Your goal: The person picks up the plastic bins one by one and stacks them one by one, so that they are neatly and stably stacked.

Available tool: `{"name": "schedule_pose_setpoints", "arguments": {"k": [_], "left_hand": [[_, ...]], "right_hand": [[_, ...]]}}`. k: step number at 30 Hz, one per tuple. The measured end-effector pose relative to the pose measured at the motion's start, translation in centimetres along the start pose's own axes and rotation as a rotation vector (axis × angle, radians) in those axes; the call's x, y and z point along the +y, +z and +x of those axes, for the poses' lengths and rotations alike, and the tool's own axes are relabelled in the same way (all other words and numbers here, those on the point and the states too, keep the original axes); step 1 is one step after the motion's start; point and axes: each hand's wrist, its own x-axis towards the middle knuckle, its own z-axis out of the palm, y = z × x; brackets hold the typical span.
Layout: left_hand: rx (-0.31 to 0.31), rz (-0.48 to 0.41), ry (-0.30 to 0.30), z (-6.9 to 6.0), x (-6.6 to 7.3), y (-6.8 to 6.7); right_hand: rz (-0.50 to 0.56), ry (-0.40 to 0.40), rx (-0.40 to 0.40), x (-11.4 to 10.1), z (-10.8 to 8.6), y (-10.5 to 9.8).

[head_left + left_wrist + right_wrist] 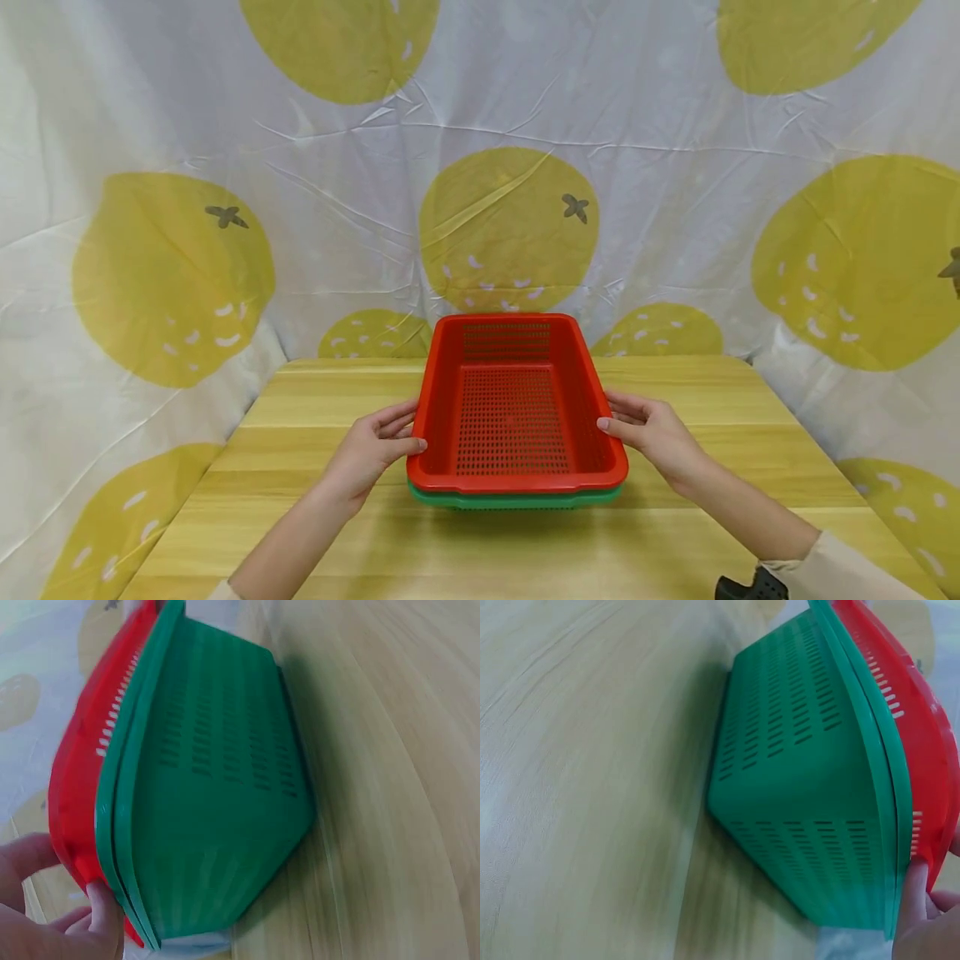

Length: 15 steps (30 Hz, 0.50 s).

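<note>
A red plastic basket [510,421] with a slotted floor and walls sits nested in green basketry of the same shape. The green basket [217,750] shows two close rims in both wrist views, so there seem to be two green ones stacked. My left hand [372,450] grips the red rim on the left, thumb on top and fingers along the outside. On the opposite side my right hand [652,433] holds the red rim likewise. In the right wrist view the red wall [911,727] stands above the green rims. The red basket's lower part is hidden inside the green.
Under the stack is a wooden table [315,492] with striped grain. A pale cloth [337,208] printed with yellow fruit hangs behind it and down both sides. A black strap-like device [752,586] is at the right sleeve.
</note>
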Motion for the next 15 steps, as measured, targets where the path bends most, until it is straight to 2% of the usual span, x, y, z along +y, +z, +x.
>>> {"name": "schedule_pose_setpoints", "arguments": {"k": [3,6,9,12,15], "left_hand": [[0.054,0.137,0.029,-0.9,0.2,0.5],[0.077,0.245,0.048,-1.2,0.0,0.6],[0.082,0.315,0.068,-1.2,-0.4,0.3],[0.056,0.251,0.072,-1.1,-1.1,-0.1],[0.025,0.107,0.055,-0.8,-2.1,-0.4]], "right_hand": [[-0.114,0.009,0.027,0.0,-0.4,0.2],[-0.205,0.019,0.019,0.2,-0.8,0.3],[-0.197,0.024,-0.017,0.7,-0.8,0.2],[-0.135,0.029,-0.028,1.2,-0.7,0.0],[-0.077,0.025,-0.037,1.7,-0.6,-0.2]]}}
